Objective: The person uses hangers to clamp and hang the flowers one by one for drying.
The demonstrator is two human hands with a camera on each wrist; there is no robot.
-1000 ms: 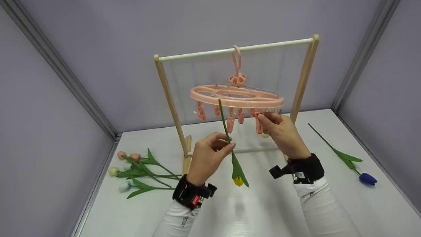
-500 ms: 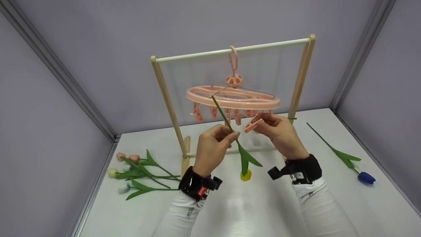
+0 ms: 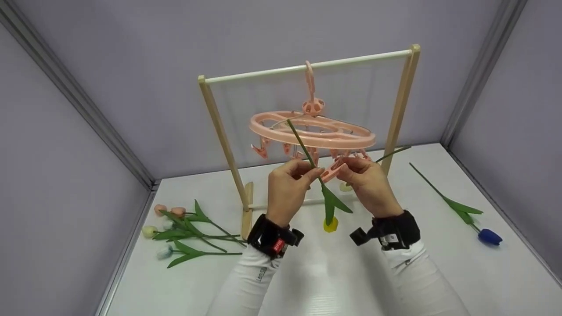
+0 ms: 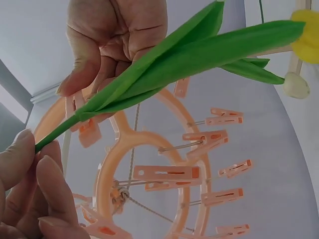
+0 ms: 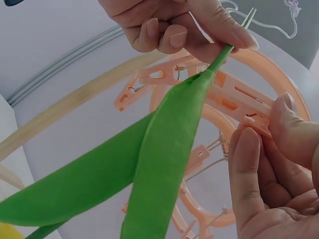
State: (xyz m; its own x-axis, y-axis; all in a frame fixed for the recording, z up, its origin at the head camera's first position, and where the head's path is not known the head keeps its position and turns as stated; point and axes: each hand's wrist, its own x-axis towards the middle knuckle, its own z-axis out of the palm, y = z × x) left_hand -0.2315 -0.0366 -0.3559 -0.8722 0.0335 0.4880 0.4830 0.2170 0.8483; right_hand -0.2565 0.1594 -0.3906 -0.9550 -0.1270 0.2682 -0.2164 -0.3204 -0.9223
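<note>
The left grip (image 3: 287, 191) is pinching the yellow flower (image 3: 328, 205) head-down over the desk (image 3: 307, 281), short of its back edge; the right grip (image 3: 369, 186) is holding a pink peg (image 3: 330, 173). If it is gaping too little, the flower may be slipping loose.

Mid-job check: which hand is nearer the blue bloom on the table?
The right hand. Pinching a pink clip, it is raised off the table, to the left of the blue bloom. The left hand, pinching the yellow flower's stem, is farther left.
</note>
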